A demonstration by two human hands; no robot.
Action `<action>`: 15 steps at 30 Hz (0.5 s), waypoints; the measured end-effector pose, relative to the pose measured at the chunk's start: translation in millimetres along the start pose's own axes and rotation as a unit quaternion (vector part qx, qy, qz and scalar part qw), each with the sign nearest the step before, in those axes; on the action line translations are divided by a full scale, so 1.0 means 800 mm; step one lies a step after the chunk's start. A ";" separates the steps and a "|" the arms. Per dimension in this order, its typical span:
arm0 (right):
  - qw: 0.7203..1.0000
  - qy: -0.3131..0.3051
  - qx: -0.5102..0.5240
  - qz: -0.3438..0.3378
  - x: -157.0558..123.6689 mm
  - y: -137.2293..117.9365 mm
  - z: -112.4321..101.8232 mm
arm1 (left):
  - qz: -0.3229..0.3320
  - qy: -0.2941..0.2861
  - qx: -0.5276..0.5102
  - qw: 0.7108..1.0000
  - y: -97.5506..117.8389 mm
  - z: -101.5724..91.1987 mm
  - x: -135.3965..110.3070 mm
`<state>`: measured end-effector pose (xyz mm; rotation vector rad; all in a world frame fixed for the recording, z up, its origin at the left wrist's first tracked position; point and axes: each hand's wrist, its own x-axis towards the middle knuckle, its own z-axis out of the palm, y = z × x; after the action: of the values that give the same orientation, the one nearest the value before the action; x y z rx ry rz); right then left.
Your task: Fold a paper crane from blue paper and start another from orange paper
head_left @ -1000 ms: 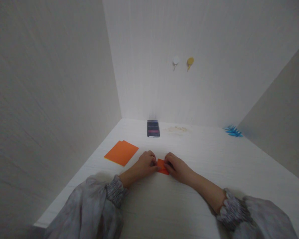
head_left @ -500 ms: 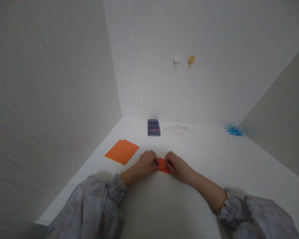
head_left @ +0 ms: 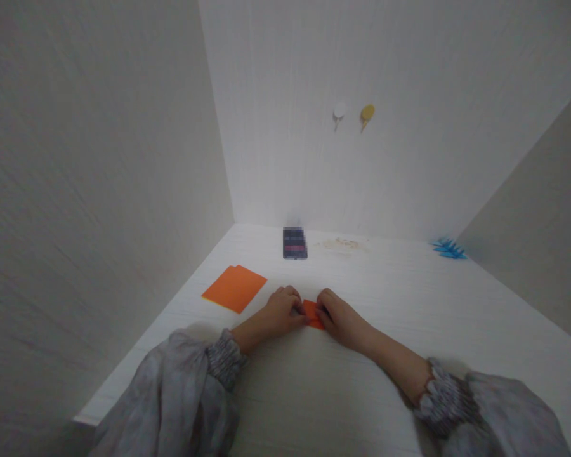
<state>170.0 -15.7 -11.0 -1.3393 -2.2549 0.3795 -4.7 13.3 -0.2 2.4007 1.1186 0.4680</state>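
Observation:
A small folded orange paper (head_left: 313, 313) lies on the white table (head_left: 371, 381) between my two hands. My left hand (head_left: 280, 310) has its fingers curled and pinches the paper's left edge. My right hand (head_left: 339, 317) is closed too and presses on the paper's right side. Most of the paper is hidden by my fingers. Both forearms rest on the table in grey gathered sleeves.
A stack of flat orange sheets (head_left: 235, 288) lies to the left of my hands. A dark phone (head_left: 294, 242) stands near the back wall. Blue folded paper pieces (head_left: 448, 249) sit at the far right corner. Two hooks, white (head_left: 339, 113) and yellow (head_left: 367, 114), are on the wall.
My hands have drawn a little closer together over the orange paper, hiding more of it. The view has shifted slightly.

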 end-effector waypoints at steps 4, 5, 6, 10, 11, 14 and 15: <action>1.000 0.002 0.011 -0.002 0.000 0.000 -0.001 | -0.018 0.003 0.003 1.000 0.003 0.000 0.000; 1.000 0.003 0.013 -0.004 0.000 0.000 -0.001 | -0.023 0.002 0.005 1.000 0.004 0.000 0.000; 1.000 0.004 0.016 -0.007 0.000 0.001 -0.001 | -0.025 0.000 0.007 1.000 0.005 -0.001 0.000; 1.000 0.008 0.020 -0.015 -0.001 0.002 0.001 | -0.025 0.001 0.008 1.000 0.006 -0.001 0.000; 1.000 0.009 0.020 -0.014 -0.001 0.002 0.001 | -0.026 0.000 0.009 1.000 0.006 -0.001 0.001; 1.000 0.003 0.017 -0.006 -0.001 0.000 0.000 | -0.029 -0.002 0.014 0.999 0.005 0.000 0.000; 1.000 0.001 0.016 -0.005 -0.001 -0.001 0.000 | -0.030 -0.002 0.016 0.999 0.006 -0.001 0.000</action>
<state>170.1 -16.5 -10.8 -1.3123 -2.2425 0.4088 -1.9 11.1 2.6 2.3863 1.2009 0.4280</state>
